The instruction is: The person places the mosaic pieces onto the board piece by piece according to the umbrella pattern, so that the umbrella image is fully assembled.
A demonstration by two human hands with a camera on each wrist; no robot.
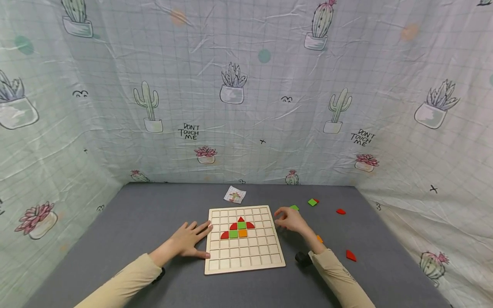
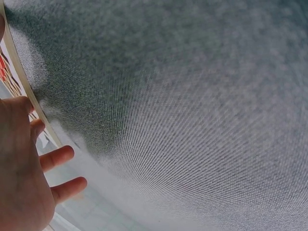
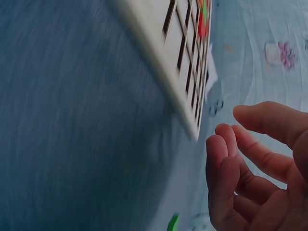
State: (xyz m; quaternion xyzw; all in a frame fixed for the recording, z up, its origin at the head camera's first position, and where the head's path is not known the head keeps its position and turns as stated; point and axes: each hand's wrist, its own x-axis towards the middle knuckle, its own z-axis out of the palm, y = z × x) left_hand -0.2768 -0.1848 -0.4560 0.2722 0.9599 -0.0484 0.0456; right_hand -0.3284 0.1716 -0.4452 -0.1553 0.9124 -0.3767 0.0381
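Note:
A light wooden grid board [image 1: 246, 260] lies on the grey table. On its grid sit an orange square [image 1: 242, 233], a lower green square [image 1: 233, 234], an upper green square [image 1: 241, 225], a red triangle [image 1: 241, 219] and several rounded red pieces [image 1: 250, 225]. The left hand [image 1: 186, 239] touches the board's left edge with spread fingers; the left wrist view shows this hand [image 2: 21, 163] along the rim. Beside the board's upper right edge, the right hand [image 1: 290, 219] hovers. Between its thumb and bent fingers [image 3: 219, 149] is a gap, with nothing visible in it.
A small picture card [image 1: 234, 194] lies behind the board. To the right are a green piece [image 1: 294, 208], a green square [image 1: 312, 202] overlapping a red piece, loose red pieces [image 1: 340, 211] and an orange piece [image 1: 319, 239] partly behind the right wrist. Patterned cloth [image 1: 246, 141] walls the table.

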